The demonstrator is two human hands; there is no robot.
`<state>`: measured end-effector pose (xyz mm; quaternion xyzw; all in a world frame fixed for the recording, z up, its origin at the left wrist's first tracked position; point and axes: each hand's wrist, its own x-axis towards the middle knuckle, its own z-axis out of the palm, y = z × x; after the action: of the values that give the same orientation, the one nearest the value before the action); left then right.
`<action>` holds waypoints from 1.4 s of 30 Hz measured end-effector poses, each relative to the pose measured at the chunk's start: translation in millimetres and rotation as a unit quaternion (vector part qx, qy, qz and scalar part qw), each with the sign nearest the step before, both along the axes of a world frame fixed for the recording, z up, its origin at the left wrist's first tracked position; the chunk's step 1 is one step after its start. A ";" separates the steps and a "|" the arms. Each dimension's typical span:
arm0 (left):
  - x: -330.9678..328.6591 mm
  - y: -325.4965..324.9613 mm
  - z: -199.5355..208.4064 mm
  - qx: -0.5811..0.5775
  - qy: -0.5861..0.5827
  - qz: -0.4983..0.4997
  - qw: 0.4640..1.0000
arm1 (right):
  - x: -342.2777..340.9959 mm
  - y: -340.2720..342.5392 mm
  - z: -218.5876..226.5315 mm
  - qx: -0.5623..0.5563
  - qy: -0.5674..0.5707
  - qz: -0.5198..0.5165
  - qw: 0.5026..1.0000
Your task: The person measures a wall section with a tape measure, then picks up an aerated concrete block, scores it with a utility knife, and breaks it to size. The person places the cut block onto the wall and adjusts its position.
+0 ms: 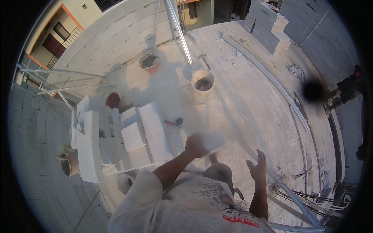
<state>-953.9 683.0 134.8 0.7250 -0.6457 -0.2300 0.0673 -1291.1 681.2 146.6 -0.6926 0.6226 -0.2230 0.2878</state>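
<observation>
left grip (195, 146) was low over the floor (241, 116), fingers bunched; couldn't tell if it had hold of anything, the patch beside the fingertips was blurred. right grip (257, 167) was wide open, thumb and fingers spread, nothing in it, just left of a metal channel (289, 193).

nearest things to my left grip: long white block (154, 128) on its left, small dark cup (179, 121) a bit farther off, red-handled tool (169, 123) right beside the cup. smaller white block (133, 136) sat left of the long one, upright white slab (89, 147) left of that. white bucket (202, 73) stood farther out, dark stuff inside. far right: stacked blocks (267, 29).
</observation>
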 end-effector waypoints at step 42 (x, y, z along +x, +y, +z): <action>433.7 333.4 170.5 -0.243 0.034 0.727 0.642 | 313.9 -283.8 -152.1 0.327 0.265 0.211 0.882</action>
<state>-520.2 1016.4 305.3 0.9103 0.0590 0.0337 0.4084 -977.2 397.5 -5.5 -0.7076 0.5521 0.2511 0.3625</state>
